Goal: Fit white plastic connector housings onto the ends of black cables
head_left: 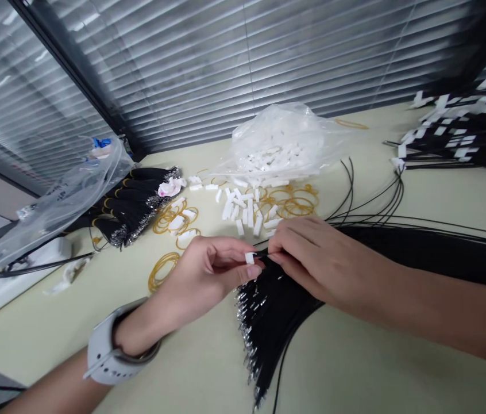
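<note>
Between thumb and fingers, my left hand (pixel 208 267) pinches a small white connector housing (pixel 250 258). My right hand (pixel 307 250) is closed on a thin black wire (pixel 262 253) whose end meets the housing; how far it sits inside is hidden. Under both hands spreads a thick bundle of black wires (pixel 277 322), with bare metal terminals (pixel 247 333) along its left end. Just beyond my fingers lies a loose pile of white housings (pixel 243 210).
A clear plastic bag (pixel 286 138) of white pieces stands at the back. Yellow rubber bands (pixel 163 270) lie about. Tied black wire bundles (pixel 135 198) sit at left beside a plastic bag (pixel 62 201). Wires with white housings (pixel 458 126) are heaped at far right. Blinds (pixel 208 63) border the table.
</note>
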`<state>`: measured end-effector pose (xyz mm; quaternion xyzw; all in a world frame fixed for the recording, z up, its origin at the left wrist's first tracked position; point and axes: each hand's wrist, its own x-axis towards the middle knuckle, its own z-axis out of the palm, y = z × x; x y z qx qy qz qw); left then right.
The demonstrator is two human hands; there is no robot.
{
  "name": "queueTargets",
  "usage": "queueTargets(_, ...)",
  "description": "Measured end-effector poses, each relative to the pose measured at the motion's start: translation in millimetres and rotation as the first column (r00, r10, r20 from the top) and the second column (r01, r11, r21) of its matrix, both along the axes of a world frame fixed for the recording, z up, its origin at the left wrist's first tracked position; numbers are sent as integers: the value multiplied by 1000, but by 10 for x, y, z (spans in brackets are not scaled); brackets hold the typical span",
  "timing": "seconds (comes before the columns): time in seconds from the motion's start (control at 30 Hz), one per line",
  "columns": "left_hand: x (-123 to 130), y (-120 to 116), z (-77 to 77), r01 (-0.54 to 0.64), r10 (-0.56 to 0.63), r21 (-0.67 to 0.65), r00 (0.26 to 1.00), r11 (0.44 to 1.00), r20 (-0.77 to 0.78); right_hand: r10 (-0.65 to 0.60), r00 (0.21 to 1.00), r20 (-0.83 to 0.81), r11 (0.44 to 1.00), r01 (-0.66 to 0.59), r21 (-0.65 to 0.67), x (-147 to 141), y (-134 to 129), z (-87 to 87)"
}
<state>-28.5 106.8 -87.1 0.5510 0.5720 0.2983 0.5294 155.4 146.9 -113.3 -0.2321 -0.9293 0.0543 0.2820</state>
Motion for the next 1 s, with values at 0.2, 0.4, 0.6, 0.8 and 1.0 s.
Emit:
queueTargets(0.2,9,34,-10,-9,8,22,999,1000,41,215,967,139,974,-223,44,103,-13,183)
queueTargets(0.4,12,25,7,-9,8,24,999,1000,48,212,956,203,975,-222,29,56,-166,28)
queueTargets(0.6,9,20,20,-10,10,12,999,1000,39,176,954,242,982,-188,29,51,-228,13)
queueTargets(0.8,-23,39,4,15,-16,54,1000,998,23,158,967,198,981,-131,-141,45,-206,127)
queueTargets(1.0,-38,52,19,26,-25,86,1000,996,-18,73,988,138,947,-26,-319,46,-252,152)
